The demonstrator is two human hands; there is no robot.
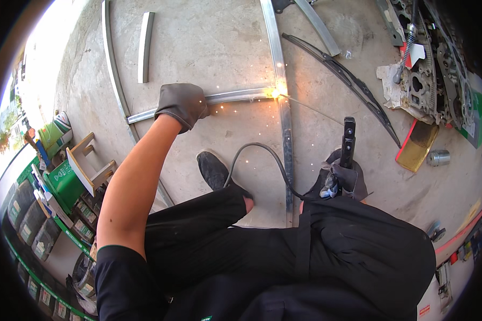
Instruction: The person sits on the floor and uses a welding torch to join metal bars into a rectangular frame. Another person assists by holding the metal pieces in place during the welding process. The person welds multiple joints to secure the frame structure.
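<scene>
My left hand (pixel 182 106), in a dark leather glove, is closed around a metal crossbar (pixel 235 97). That bar runs from a long rail (pixel 112 64) on the left to a second long rail (pixel 285 139) on the right. In my gloved right hand (pixel 351 179) is a black welding electrode holder (pixel 348 143). A thin welding rod (pixel 316 111) reaches from it to the joint of crossbar and right rail. A bright arc (pixel 277 93) burns there, throwing orange sparks. The black cable (pixel 262 144) loops from between my knees.
Loose metal strips (pixel 145 48) lie on the concrete floor. Wiper blades (pixel 343 77) stretch right of the frame. Engine parts (pixel 420 85), a yellow-brown tray (pixel 416 144) and a small metal cylinder (pixel 438 158) stand at right. Green containers (pixel 64 184) and shelving are at left.
</scene>
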